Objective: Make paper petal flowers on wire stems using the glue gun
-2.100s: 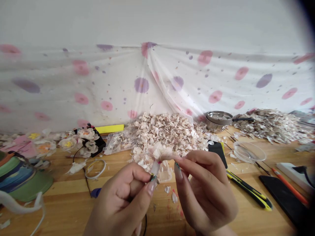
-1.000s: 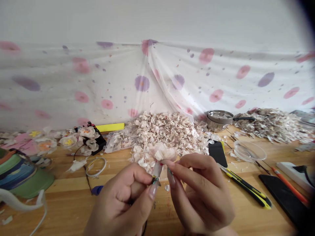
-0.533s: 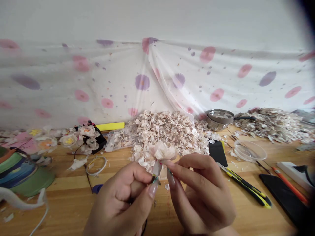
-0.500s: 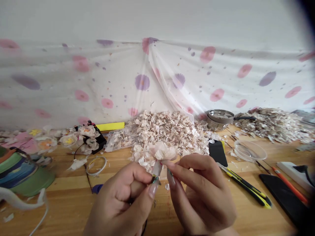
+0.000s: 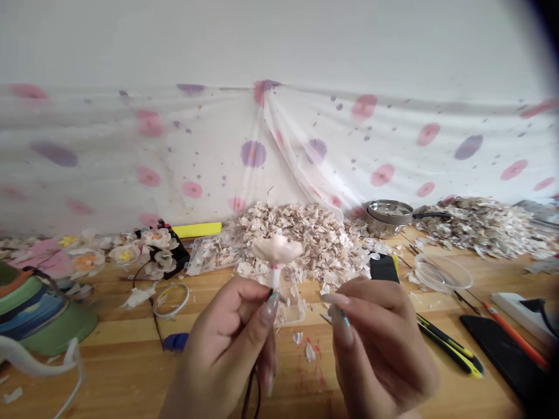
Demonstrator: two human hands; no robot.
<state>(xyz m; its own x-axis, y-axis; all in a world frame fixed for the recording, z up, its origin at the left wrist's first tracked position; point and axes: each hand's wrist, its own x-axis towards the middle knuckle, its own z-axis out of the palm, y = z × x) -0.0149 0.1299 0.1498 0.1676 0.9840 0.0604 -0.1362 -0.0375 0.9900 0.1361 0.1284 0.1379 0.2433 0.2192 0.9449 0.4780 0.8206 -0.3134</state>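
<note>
A pale pink petal flower stands upright on a short white stem in the middle of the view. My left hand pinches that stem between thumb and forefinger, just below the bloom. To the right, apart from the flower, my right hand has its thumb and fingertips pressed together; whether anything small is between them cannot be made out. Behind the flower lies a large heap of dried pale petals. A dark cord hangs beneath my left hand.
Finished flowers and a green pot lie left. At right are metal bowls, a clear dish, a yellow-black cutter, a black phone-like slab and another petal heap.
My right hand has moved right, away from the flower. The flower has tipped upright in my left hand, showing its side and white stem, and a clear tray shows behind.
</note>
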